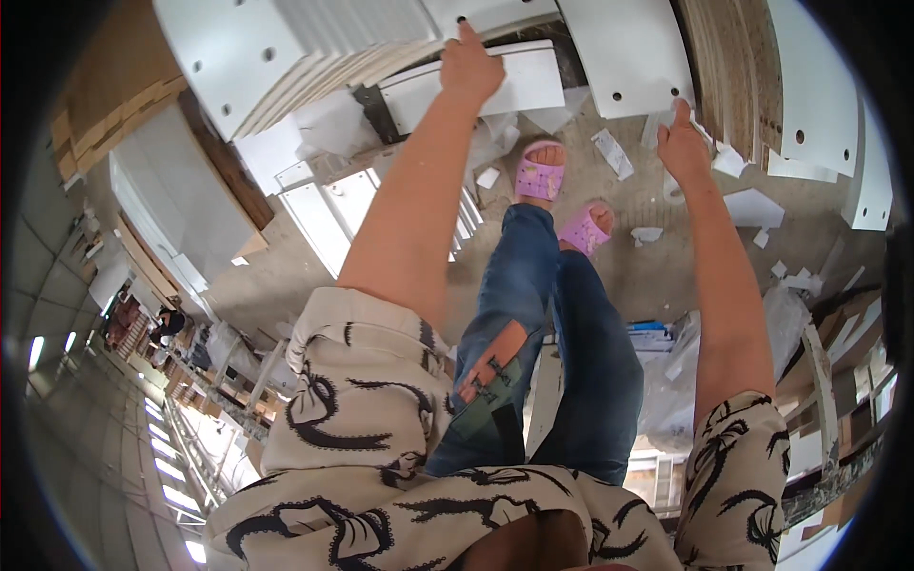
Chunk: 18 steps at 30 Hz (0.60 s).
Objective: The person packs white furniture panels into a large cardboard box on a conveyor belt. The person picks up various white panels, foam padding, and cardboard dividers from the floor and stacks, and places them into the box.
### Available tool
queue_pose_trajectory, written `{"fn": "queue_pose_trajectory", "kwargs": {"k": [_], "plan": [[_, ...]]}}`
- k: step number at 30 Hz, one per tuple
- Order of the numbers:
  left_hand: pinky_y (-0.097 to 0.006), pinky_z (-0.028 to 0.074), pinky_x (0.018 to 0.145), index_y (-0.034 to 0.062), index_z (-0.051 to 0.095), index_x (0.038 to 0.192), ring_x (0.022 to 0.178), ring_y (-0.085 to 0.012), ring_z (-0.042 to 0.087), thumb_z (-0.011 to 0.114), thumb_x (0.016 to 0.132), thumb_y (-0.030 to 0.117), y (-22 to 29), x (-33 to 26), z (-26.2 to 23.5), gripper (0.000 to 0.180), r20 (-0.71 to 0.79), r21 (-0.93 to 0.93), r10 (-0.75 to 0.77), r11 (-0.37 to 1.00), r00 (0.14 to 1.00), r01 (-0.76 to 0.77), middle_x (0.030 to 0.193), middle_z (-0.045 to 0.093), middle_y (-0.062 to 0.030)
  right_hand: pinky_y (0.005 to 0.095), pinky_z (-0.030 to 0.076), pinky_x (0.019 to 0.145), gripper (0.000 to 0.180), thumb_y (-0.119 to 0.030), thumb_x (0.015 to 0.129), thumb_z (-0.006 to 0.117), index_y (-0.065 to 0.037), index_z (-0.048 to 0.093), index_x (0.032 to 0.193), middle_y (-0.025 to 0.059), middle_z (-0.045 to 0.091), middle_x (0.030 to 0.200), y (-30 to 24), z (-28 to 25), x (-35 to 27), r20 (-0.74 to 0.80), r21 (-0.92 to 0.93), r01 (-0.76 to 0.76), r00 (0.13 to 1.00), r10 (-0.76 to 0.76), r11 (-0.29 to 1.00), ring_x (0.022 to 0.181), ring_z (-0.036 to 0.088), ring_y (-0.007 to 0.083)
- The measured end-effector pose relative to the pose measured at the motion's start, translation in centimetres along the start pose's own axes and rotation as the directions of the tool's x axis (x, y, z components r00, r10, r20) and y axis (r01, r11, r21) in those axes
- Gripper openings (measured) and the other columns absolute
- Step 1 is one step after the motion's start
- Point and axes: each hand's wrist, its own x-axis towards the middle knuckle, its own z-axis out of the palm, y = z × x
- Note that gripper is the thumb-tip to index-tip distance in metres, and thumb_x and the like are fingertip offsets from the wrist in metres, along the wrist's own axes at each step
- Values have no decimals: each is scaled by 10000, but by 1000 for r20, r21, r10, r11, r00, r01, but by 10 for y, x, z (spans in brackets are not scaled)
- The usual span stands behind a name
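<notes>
My left hand (471, 68) reaches up with its index finger stretched out and the other fingers bent. Its fingertip is at a dark hole near the edge of a white panel (509, 13). My right hand (684, 150) points the same way, its index fingertip at a dark hole near the corner of another white panel (628, 57). Nothing shows in either hand. A second hole lies to the left on that panel. Below my left hand, a narrow white board (524, 84) lies at an angle.
A stack of white drilled panels (249, 57) stands at the upper left. Brown-edged boards (731, 67) and a white drilled panel (809, 86) stand at the right. Paper scraps (612, 154) litter the floor around my pink sandals (541, 176). Clear plastic wrap (671, 390) hangs beside my right knee.
</notes>
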Motion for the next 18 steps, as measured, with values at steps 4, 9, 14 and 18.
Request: {"fn": "queue_pose_trajectory", "kwargs": {"k": [4, 9, 14, 18], "plan": [[-418, 474, 806, 30, 219, 1356, 976, -366, 558, 643, 736, 231, -9, 3, 10, 778, -30, 29, 14, 1000, 999, -13, 1062, 542, -240, 462, 465, 773, 636, -184, 823, 527, -174, 187, 1361, 181, 568, 1020, 13, 16, 3, -209, 47, 113, 973, -101, 992, 917, 572, 358], [-429, 479, 763, 38, 270, 1335, 814, -347, 616, 633, 725, 250, -8, -8, 9, 742, 42, -8, -21, 1000, 999, 21, 793, 641, -158, 440, 477, 751, 668, -175, 815, 535, -261, 186, 1379, 137, 575, 1013, 10, 3, -7, -99, -76, 56, 993, -64, 995, 905, 572, 328], [-462, 487, 688, 82, 335, 1286, 779, -369, 614, 573, 753, 229, -33, -89, 31, 602, 197, -38, 29, 999, 980, -22, 832, 619, -208, 452, 458, 808, 521, -239, 804, 562, -244, 386, 1295, 163, 560, 1028, 27, 25, -48, -88, -319, 42, 993, -73, 947, 962, 550, 351], [-450, 481, 660, 132, 439, 1207, 759, -345, 618, 577, 770, 254, -29, -149, 49, 474, 308, -82, -43, 994, 950, 71, 710, 623, -157, 463, 416, 871, 450, -392, 838, 517, -156, 475, 1218, 194, 557, 1059, 71, 47, -47, -468, -216, 143, 853, -231, 966, 1006, 519, 367]]}}
